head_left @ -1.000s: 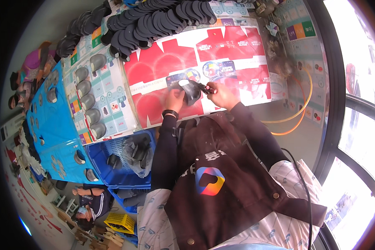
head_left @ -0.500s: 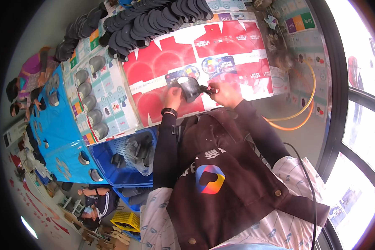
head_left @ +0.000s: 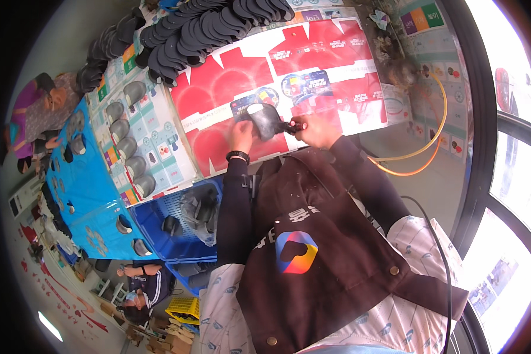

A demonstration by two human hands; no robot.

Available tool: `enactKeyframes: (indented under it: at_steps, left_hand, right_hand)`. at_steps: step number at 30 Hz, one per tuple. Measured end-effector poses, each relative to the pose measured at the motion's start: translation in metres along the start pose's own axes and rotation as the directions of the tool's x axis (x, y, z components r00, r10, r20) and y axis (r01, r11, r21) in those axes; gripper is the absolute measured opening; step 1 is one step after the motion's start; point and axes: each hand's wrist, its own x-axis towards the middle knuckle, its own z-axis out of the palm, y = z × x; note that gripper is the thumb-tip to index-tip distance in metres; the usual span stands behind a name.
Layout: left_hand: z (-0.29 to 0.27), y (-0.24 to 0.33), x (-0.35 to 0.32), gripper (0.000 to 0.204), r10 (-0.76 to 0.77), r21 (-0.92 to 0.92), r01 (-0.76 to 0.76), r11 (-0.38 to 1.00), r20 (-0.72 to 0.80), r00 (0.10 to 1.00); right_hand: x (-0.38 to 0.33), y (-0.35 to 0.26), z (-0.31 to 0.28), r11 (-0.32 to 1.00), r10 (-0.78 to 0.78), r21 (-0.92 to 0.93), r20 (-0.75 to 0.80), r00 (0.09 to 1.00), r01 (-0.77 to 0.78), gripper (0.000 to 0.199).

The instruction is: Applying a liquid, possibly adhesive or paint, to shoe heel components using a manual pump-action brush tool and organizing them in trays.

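Dk curved pc (head_left: 266,123), red sheet (head_left: 196,91) w/ txt (head_left: 368,97)

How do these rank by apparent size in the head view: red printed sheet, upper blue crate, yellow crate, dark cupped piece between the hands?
1. Red printed sheet
2. Upper blue crate
3. Dark cupped piece, yellow crate: too alike to rank
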Motion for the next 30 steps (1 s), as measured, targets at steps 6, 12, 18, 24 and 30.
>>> enactKeyframes:
  at_steps: [6,12,18,24,30]
  left_hand:
    - [0.01,0.012,-0.009,0.029,0.001,-0.061,-0.002,0.998,-0.011,1.0]
    - [0.01,0.004,-0.006,0.045,0.134,0.114,-0.127,0.985,-0.052,0.99]
    - [0.022,0.008,-0.008,0.05,0.155,0.158,-0.142,0.977,-0.076,0.985]
    - [0.002,-0.026,0.018,0.037,0.327,0.438,-0.233,0.868,-0.15,0.933]
    - [-0.01,-0.029,0.022,0.038,0.233,0.451,-0.131,0.883,-0.179,0.956]
  right_hand:
    - [-0.001,0.007,-0.002,0.999,0.025,-0.033,-0.069,0.997,-0.027,0.029]
    - [0.002,0.006,-0.002,0.998,-0.06,-0.027,-0.284,0.957,0.055,0.024]
    - [-0.009,0.014,0.01,0.989,0.092,-0.101,-0.12,0.989,-0.104,0.029]
    - [0.003,0.014,0.02,0.987,0.028,0.159,-0.038,0.999,-0.022,0.046]
    - [0.013,-0.02,0.012,0.997,0.04,0.074,-0.052,0.998,-0.036,0.041]
